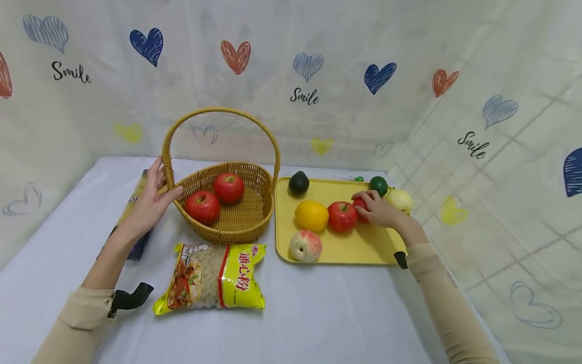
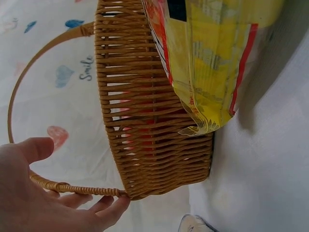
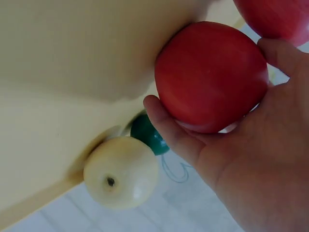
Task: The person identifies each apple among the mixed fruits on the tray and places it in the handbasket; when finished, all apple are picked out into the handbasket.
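Observation:
My left hand (image 1: 152,199) rests at the left side of a wicker basket (image 1: 236,237). Its fingers lie along the foot of the basket's handle (image 2: 87,190), while the thumb is spread away from them. Two red apples (image 1: 202,207) lie inside the basket. Over the yellow tray, my right hand (image 1: 379,208) holds another red apple (image 3: 212,77), fingers and thumb curved round its sides. Left of that hand, one more red apple (image 1: 342,217) lies on the tray. Near its far side are a green round fruit (image 1: 378,186) and a pale yellow-green fruit (image 3: 120,171).
On the yellow tray (image 1: 350,255) also lie a lemon (image 1: 311,216), a peach (image 1: 306,246) and a dark green avocado (image 1: 298,183). A bag of pasta (image 1: 211,277) sits in front of the basket. A dark flat package (image 1: 138,247) lies partly beneath the left forearm.

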`<state>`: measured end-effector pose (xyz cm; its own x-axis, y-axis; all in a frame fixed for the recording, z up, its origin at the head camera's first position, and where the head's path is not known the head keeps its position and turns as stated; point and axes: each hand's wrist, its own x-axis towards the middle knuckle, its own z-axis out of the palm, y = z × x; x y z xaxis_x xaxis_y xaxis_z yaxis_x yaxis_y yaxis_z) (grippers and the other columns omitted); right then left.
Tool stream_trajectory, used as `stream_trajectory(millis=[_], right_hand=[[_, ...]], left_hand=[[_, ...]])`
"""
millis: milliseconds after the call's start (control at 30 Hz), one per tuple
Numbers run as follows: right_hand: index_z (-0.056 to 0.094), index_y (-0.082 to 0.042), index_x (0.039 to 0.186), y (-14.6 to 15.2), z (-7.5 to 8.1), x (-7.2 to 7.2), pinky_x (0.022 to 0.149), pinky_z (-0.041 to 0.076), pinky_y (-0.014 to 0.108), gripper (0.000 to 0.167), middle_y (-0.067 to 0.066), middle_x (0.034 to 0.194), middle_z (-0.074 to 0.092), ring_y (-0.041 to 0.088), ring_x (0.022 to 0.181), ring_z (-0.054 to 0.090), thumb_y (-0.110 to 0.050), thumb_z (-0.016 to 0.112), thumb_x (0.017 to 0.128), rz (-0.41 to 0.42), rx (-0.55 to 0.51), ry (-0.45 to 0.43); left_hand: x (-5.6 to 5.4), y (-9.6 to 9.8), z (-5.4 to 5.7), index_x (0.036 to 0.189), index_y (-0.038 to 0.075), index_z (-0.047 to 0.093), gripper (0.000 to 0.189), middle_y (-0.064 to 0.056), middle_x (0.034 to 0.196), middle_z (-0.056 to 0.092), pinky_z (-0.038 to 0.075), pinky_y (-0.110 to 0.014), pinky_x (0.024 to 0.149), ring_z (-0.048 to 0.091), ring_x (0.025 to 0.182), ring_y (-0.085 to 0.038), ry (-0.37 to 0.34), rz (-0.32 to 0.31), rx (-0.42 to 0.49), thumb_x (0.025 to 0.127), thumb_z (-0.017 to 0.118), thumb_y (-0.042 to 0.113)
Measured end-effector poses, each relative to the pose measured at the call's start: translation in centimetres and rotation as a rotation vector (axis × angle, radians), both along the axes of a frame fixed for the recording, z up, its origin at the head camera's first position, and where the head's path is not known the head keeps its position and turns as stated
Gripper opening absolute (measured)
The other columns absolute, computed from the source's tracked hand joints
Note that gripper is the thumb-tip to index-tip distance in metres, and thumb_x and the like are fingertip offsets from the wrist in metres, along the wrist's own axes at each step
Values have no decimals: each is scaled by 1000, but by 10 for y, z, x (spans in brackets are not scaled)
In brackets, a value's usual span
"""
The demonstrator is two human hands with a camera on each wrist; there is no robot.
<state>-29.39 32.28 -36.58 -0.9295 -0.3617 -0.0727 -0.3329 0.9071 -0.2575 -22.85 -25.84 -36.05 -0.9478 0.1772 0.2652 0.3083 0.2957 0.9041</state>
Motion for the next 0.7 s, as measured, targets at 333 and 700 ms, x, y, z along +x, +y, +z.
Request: stream_trajectory(millis=[333, 700], right_hand=[[39, -14, 141, 0, 6, 17, 97, 53, 64, 56, 36, 141, 34, 52, 103, 60, -27, 69, 97, 9, 71, -76], [39, -12, 140, 2, 15, 35, 95, 54, 60, 61, 32, 132, 38, 49, 112, 56, -34, 74, 94, 28, 60, -142]], left_hand=[[-1, -2, 6, 162, 26, -23, 92, -18, 173, -7, 16, -75, 118, 0, 159, -47, -20, 5, -15, 108, 51, 23], [-1, -1, 1, 162, 25, -23, 92, -17, 173, -9, 15, -73, 120, -2, 159, -46, -27, 8, 4, 108, 51, 23]])
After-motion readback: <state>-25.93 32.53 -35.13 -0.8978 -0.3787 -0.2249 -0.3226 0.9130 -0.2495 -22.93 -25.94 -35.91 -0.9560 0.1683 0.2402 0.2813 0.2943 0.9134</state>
